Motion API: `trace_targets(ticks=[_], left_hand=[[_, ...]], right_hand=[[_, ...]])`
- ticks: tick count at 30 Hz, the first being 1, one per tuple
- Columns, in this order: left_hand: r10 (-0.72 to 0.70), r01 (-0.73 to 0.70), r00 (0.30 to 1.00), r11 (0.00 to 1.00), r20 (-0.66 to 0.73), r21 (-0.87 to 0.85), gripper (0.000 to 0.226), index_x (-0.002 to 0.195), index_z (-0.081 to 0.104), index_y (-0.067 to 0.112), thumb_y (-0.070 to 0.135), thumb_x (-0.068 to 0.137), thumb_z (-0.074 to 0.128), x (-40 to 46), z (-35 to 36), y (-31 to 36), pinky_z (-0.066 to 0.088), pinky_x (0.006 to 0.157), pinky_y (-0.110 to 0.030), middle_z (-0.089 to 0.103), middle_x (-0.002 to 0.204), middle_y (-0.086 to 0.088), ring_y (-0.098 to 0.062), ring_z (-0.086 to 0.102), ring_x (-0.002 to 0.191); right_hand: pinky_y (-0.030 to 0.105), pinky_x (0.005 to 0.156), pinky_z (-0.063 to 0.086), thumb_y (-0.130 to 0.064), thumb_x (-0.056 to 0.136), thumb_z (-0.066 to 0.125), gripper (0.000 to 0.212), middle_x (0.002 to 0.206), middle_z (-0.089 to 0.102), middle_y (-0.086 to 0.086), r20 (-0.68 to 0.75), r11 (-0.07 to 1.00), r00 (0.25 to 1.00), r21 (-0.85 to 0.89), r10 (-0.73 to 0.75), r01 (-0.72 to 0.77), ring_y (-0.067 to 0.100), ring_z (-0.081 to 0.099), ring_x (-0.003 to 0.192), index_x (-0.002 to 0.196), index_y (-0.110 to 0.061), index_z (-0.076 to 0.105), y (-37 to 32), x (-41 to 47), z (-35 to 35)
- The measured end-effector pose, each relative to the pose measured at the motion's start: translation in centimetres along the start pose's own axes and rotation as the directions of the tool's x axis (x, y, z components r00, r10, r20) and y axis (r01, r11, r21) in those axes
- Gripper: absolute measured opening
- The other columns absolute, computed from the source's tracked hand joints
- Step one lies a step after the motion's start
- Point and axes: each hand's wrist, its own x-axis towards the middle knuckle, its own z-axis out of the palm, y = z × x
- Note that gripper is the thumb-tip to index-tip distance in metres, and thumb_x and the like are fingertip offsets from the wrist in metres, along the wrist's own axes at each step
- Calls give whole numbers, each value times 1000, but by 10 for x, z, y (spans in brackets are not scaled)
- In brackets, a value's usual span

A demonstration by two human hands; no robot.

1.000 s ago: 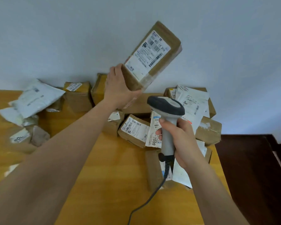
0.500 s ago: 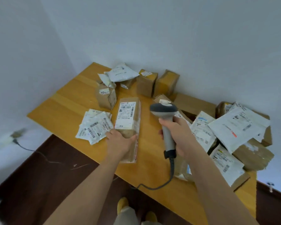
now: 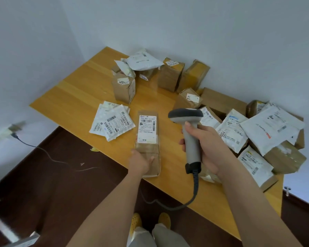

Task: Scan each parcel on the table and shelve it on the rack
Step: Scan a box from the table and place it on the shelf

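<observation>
Since half a second ago, view swung nearer; brown parcel held label-up over table edge, left hand gripping its near end. Right hand clenches scanner. Aim at barcode squarely.

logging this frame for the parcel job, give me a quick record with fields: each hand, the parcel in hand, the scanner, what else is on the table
left hand: left hand grips the near end of the long brown parcel
parcel in hand: label side up, over the table's near edge
right hand: right hand holds the scanner by its handle
scanner: grey, corded, head pointing away from the person, right of the parcel
table: wooden table
other parcels: white mailers left of the parcel; brown boxes along the wall; pile of bags and boxes at right
rack: not in view
</observation>
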Motion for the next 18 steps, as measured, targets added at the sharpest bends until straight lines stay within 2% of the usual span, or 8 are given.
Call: trace_targets(ticks=[4, 9, 18], left_hand=[[14, -13, 1000, 996, -8, 84, 68, 133, 31, 1, 35, 88, 69, 1, 0, 1, 47, 92, -39, 57, 127, -17, -33, 57, 116], [16, -15, 1000, 997, -7, 77, 66, 133, 29, 1, 34, 90, 67, 0, 2, 2, 47, 89, -39, 57, 125, -18, -33, 57, 115], [6, -6, 1000, 997, -2, 77, 69, 135, 27, 1, 35, 90, 66, 0, 2, 1, 47, 88, -38, 57, 127, -18, -33, 57, 117]], right_hand=[[31, 64, 55, -29, 96, 63, 25, 68, 70, -3, 28, 1000, 1000, 28, 1, -2, 14, 64, 66, 109, -8, 62, -3, -5, 9], [28, 57, 56, -29, 93, 66, 29, 76, 67, 2, -8, 995, 1000, 97, -11, 11, 14, 65, 63, 109, -5, 61, -10, -15, 21], [28, 56, 55, -28, 92, 65, 33, 89, 60, 10, -28, 992, 999, 121, -35, 38, 13, 62, 60, 114, -4, 60, -22, -38, 35]])
